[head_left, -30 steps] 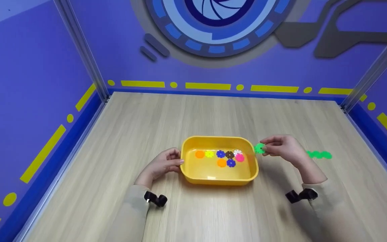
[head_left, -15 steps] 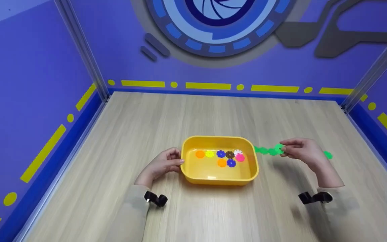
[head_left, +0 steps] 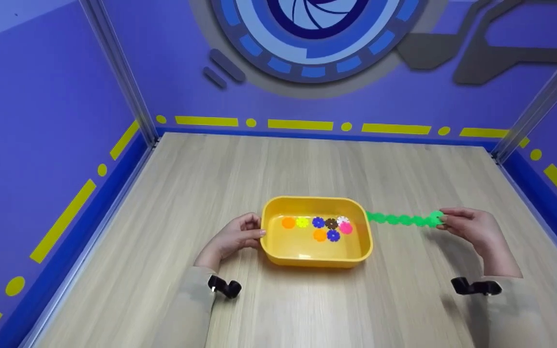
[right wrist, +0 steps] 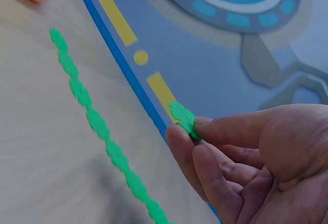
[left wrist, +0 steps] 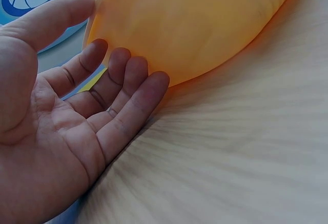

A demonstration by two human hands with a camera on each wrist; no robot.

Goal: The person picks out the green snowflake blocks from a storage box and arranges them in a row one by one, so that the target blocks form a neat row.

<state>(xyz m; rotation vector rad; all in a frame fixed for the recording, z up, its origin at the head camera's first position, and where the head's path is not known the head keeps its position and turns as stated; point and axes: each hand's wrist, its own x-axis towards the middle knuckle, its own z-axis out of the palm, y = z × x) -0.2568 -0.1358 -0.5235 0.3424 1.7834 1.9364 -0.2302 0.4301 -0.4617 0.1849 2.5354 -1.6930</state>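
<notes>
A yellow plastic tub (head_left: pixel 317 263) stands mid-table with several coloured flower-shaped discs inside. My left hand (head_left: pixel 234 238) holds its left side, thumb at the rim and fingers curled against the outer wall (left wrist: pixel 189 29) in the left wrist view. My right hand (head_left: pixel 476 232) pinches one green flower-shaped disc (right wrist: pixel 183 120) between thumb and fingertips. That disc is raised off the table. Beneath and to the left of it, a row of similar green discs (head_left: pixel 405 220) runs over the wood towards the tub. The row's left end is partly hidden by the tub's wall in the head view.
Inside the tub lie orange (head_left: pixel 288 223), yellow (head_left: pixel 302 222), blue (head_left: pixel 333 236), brown (head_left: pixel 331 224), white and pink (head_left: pixel 345 227) discs. Blue panels (head_left: pixel 307 108) wall the wooden table (head_left: pixel 240 169) at the back and both sides.
My right hand has moved rightward along the green row, away from the tub, with the green disc still pinched. More of the row shows. My left hand and the tub have stayed put.
</notes>
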